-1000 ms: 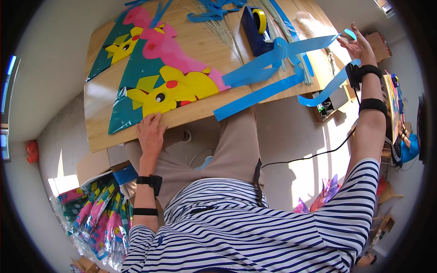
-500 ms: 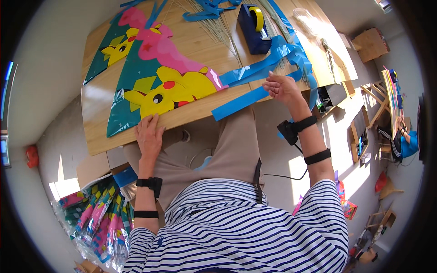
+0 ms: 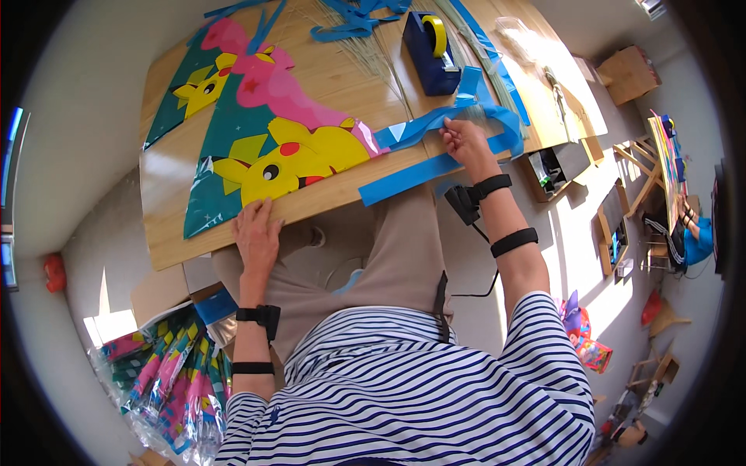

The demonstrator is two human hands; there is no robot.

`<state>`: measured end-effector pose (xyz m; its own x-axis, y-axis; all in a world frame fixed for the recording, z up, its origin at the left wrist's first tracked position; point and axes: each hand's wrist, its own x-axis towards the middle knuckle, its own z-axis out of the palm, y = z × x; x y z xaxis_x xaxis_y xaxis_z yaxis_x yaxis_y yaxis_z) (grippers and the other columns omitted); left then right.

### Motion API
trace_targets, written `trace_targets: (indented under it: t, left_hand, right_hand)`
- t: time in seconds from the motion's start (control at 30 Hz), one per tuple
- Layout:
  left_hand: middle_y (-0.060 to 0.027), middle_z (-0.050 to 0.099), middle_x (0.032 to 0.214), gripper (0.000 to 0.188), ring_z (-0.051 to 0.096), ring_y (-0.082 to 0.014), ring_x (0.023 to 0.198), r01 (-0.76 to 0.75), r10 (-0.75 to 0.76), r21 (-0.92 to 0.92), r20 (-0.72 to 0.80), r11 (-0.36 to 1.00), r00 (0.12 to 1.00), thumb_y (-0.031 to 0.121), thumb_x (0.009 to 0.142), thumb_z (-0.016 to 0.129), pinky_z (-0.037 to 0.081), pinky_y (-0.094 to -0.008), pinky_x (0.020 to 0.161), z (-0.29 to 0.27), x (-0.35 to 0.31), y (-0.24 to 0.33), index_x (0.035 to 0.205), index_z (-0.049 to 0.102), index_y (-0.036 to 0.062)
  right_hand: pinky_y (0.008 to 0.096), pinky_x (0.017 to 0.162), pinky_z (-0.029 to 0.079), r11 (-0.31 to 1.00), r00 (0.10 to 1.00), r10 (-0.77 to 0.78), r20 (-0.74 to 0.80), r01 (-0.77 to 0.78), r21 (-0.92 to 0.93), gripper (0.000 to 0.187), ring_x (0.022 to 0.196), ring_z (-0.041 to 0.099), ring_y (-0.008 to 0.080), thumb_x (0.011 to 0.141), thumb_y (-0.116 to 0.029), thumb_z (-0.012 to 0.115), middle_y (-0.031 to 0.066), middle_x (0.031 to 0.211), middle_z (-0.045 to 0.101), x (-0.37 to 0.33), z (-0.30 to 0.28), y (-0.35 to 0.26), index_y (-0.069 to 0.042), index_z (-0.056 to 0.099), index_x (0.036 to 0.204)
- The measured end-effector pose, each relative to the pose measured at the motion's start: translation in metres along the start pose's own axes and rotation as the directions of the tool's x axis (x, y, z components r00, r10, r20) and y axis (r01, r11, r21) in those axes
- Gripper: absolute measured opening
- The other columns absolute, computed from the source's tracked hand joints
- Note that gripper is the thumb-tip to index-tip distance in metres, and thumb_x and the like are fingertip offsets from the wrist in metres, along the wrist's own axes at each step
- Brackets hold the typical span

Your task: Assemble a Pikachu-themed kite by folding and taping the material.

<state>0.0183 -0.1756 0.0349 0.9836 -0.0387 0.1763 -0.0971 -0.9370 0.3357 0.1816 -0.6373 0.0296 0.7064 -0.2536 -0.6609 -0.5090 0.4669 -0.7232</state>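
Note:
A triangular plastic kite (image 3: 291,97), printed green, pink and yellow with a cartoon creature, lies on the wooden table. My left hand (image 3: 258,233) rests with fingers stretched out at the table's near edge, fingertips by the kite's lower border. From the kite's right tip a blue ribbon (image 3: 416,130) runs rightward, loops round and comes back toward the near edge, one end hanging over it. My right hand (image 3: 466,145) is closed over the ribbon near the tip, thumb and fingertips pinched on it; the exact grip is partly hidden.
Behind the ribbon stands a dark blue tape dispenser (image 3: 432,62) with a yellow roll. A second kite (image 3: 175,101) lies at the left; thin sticks (image 3: 361,54) lie at the back. Bagged kites (image 3: 167,380) fill a box on the floor at left. An open box (image 3: 548,172) stands beside the table's right edge.
My right hand has moved left along the ribbon toward the kite's tip and its fingers have drawn together. The ribbon's bunched right part now forms a wide loop. My left hand has barely moved.

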Motion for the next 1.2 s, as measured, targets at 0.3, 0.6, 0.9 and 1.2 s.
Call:
trace_targets:
  t: [0.3,0.6,0.9,1.2]
  left_hand:
    - [-0.0107,0.059,0.127,0.051,0.052,-0.0317,0.124,-0.003,0.003,0.007,-0.010,1.000,1.000,0.020,0.082,0.078,0.035,-0.0478,0.108,0.000,-0.002,-0.001,0.130,0.068,0.0078]
    - [-0.0111,0.060,0.127,0.051,0.053,-0.0318,0.124,-0.010,0.010,0.004,-0.023,1.000,1.000,0.020,0.082,0.078,0.035,-0.0473,0.108,0.002,-0.001,-0.002,0.130,0.068,0.0077]
    - [-0.0118,0.060,0.126,0.050,0.053,-0.0311,0.124,-0.012,0.012,-0.003,-0.022,1.000,1.000,0.020,0.082,0.078,0.035,-0.0459,0.107,0.001,-0.002,0.000,0.130,0.068,0.0068]
    - [-0.0110,0.057,0.132,0.051,0.050,-0.0312,0.129,0.045,-0.046,0.011,0.051,0.999,0.998,0.020,0.082,0.078,0.028,-0.0592,0.115,-0.007,0.002,0.005,0.130,0.067,0.0078]
  right_hand:
    - [0.0350,0.074,0.053,0.971,0.995,0.036,0.088,-0.056,0.233,0.029,0.090,0.070,0.0271,0.087,-0.022,0.081,0.0110,0.095,0.068,-0.030,0.029,0.002,-0.006,0.062,0.101]
    - [0.0367,0.054,0.051,0.995,0.989,-0.041,-0.144,0.053,0.081,0.030,0.077,0.073,0.0312,0.084,-0.013,0.082,0.0153,0.090,0.069,-0.023,0.053,0.005,-0.002,0.060,0.100]
    - [0.0436,0.068,0.051,0.938,0.979,-0.109,-0.170,0.158,0.310,0.019,0.078,0.065,0.0267,0.083,0.000,0.076,0.0103,0.091,0.068,-0.001,0.031,0.005,-0.005,0.062,0.094]
    - [0.0571,0.101,0.041,0.756,0.994,0.085,0.064,-0.106,0.646,0.020,0.109,0.063,0.0301,0.085,0.000,0.071,0.0086,0.111,0.068,-0.001,0.020,-0.019,-0.009,0.063,0.101]
